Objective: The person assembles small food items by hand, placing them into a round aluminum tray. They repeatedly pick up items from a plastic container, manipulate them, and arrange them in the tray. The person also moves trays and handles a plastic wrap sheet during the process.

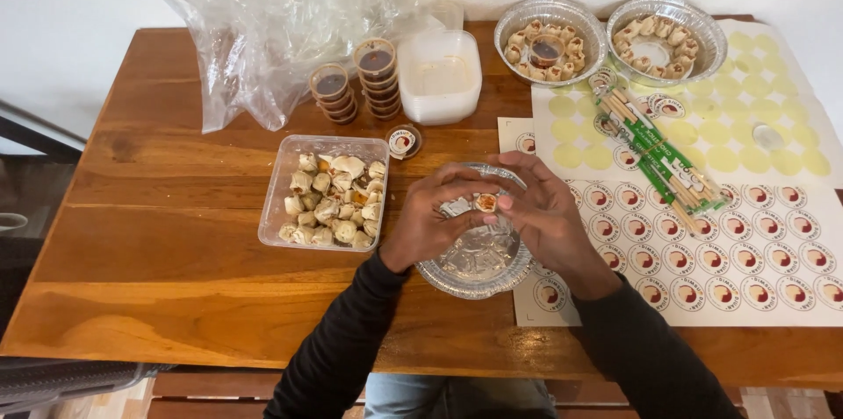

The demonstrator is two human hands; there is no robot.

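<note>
Head camera, looking straight down: both hands meet over an empty foil dish (479,263) at the near middle of the wooden worktop (176,234). The left hand (430,217) and right hand (549,217) pinch one small dumpling (486,202) between their fingertips, each grip narrow and closed on it, so neither hand is nearer than the other. The dumpling hangs just above the dish's far rim, at twelve o'clock from the dish centre; it is too small and round to show a long axis. At nine o'clock from the hands, near, stands a clear plastic tub (323,193) heaped with more dumplings. At one to two o'clock lie two filled foil dishes (551,39), wrapped chopsticks (659,151) and sticker sheets (755,252). Stacked sauce cups (378,76) stand at eleven o'clock.
</note>
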